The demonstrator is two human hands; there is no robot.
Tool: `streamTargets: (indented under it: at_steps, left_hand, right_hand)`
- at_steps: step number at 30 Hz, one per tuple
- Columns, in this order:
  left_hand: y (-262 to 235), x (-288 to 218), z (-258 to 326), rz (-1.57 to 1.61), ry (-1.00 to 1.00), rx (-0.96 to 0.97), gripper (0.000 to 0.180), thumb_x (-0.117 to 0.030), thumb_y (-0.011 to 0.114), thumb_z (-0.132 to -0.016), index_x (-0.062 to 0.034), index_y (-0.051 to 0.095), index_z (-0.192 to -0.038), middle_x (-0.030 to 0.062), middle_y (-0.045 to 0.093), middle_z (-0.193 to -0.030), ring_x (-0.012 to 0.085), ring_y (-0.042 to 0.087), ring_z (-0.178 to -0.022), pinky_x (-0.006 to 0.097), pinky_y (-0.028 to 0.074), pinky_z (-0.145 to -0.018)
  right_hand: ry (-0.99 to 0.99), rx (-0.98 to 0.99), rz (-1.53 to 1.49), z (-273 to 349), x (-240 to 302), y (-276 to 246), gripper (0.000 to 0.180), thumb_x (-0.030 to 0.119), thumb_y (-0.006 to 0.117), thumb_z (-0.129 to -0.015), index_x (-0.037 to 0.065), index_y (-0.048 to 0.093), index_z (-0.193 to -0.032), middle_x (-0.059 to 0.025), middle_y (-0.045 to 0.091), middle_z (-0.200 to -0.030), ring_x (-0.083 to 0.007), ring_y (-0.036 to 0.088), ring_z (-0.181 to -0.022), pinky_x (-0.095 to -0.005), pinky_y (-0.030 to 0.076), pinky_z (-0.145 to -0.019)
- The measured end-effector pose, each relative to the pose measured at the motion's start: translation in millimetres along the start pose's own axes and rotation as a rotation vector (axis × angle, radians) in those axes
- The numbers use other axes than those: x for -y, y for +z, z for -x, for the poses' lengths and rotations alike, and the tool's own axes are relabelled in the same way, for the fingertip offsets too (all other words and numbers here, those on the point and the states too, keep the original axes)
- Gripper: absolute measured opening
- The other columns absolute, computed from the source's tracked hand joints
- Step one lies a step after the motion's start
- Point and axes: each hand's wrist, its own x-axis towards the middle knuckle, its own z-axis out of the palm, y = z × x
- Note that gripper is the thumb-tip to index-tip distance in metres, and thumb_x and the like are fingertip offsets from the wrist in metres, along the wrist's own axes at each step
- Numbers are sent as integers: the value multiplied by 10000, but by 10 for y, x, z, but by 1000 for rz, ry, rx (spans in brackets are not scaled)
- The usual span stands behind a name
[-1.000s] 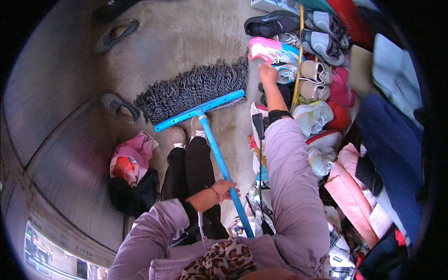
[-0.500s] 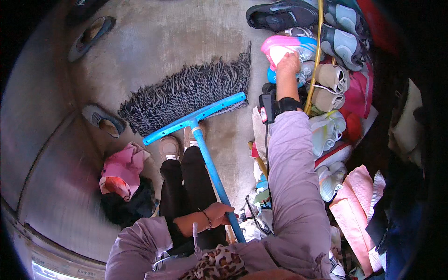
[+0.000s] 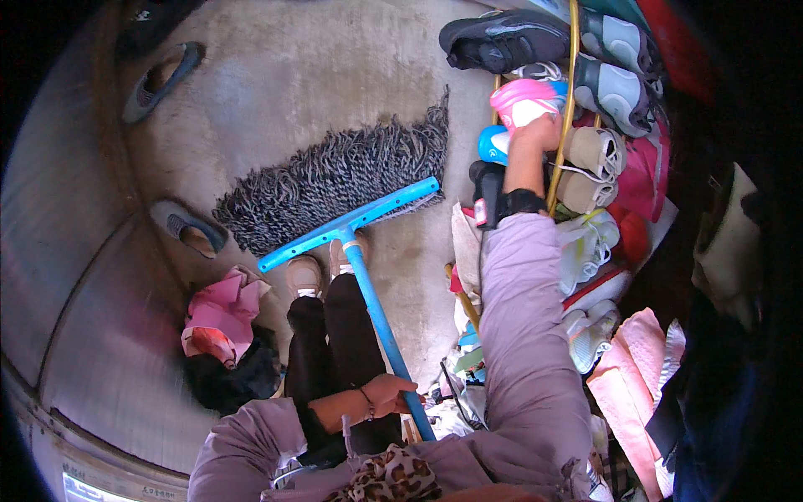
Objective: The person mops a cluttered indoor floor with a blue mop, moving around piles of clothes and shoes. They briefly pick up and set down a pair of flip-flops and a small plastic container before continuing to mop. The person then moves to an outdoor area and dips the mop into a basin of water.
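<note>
My left hand (image 3: 389, 396) is closed around the blue pole (image 3: 376, 305) of a wide floor mop. The mop's blue crossbar (image 3: 314, 240) and grey-and-black yarn head (image 3: 335, 180) lie on the floor ahead of my feet. My right arm reaches forward to the shoe rack. There my right hand (image 3: 535, 138) grips a pink, white and blue sneaker (image 3: 520, 94); the fingertips are partly hidden behind the hand. Just below that sneaker is the bright blue end of another shoe (image 3: 493, 144). A black device is strapped to my right wrist.
The rack's yellow pole (image 3: 572, 92) stands close to my right hand. Black sneakers (image 3: 502, 40), grey shoes (image 3: 615, 96) and beige shoes (image 3: 592, 151) fill the rack. Single flats (image 3: 191, 230) lie by the left wall, near a pink bag (image 3: 224, 314). Pink cloth (image 3: 631, 376) lies at right.
My right hand has moved a little right with the pink sneaker, which now sits further in on the rack behind the yellow pole. The left hand and mop are almost unchanged.
</note>
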Motion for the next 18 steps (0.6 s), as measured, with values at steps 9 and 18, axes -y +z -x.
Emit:
streamTargets:
  at_steps: [9, 18]
  left_hand:
    - [-18, -13, 32, 18, -4, 23, 184, -61, 480, -800, 83, 427, -903, 261, 512, -996, 362, 518, -946, 429, 424, -838]
    - [-30, -42, 10, -19, -28, 35, 170, -62, 495, -793, 71, 442, -882, 249, 522, -987, 348, 524, -943, 411, 433, -835]
  right_hand:
    - [182, 142, 220, 205, 153, 76, 572, -88, 616, -649, 80, 434, -1165, -97, 543, -808, -161, 490, -561, -296, 422, -442]
    - [-273, -285, 212, -37, 48, 184, 165, -1, 543, -662, 107, 667, -677, -127, 616, -753, -234, 577, -670, -340, 472, -576]
